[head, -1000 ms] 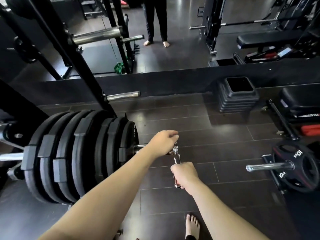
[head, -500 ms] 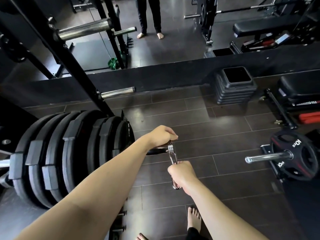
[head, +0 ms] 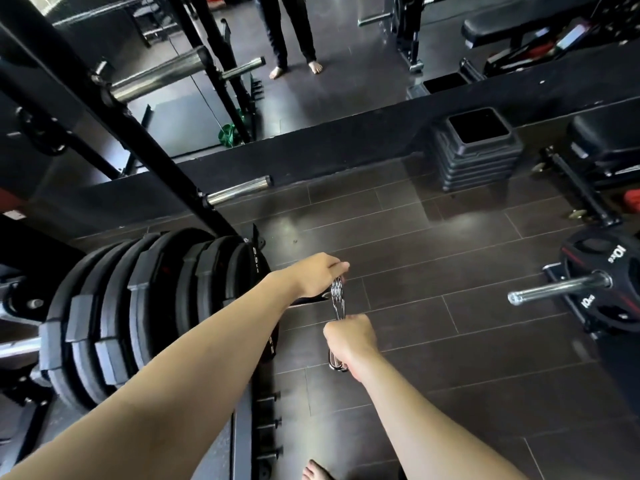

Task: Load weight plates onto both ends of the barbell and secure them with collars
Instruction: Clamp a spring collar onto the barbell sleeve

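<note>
A bare foot (head: 317, 471) shows at the bottom edge on the dark tiled floor (head: 450, 358). Two bare forearms reach forward from below. The right hand (head: 349, 339) is a closed fist, its grip clamped on the lower handles of a chrome spring collar (head: 336, 308). The collar's long axis runs nearly upright in the view, from the fist up to the left hand (head: 317, 277), whose fingers are curled over its coiled top end. The collar sits at the tip of the barbell sleeve (head: 308, 299), just past the plates; whether it is already around the sleeve cannot be told.

Left of the hands, a row of thick black rubber weight plates (head: 138, 306) stands on edge on the barbell, whose axis runs left to right. A black slanted rack post (head: 114, 109) rises behind them, with a chrome peg (head: 239, 190).

On the right, a black ten-kilogram plate (head: 602, 282) sits on a chrome bar. Farther off is a stack of dark step platforms (head: 474, 150), and a standing person's bare feet (head: 296, 69).
</note>
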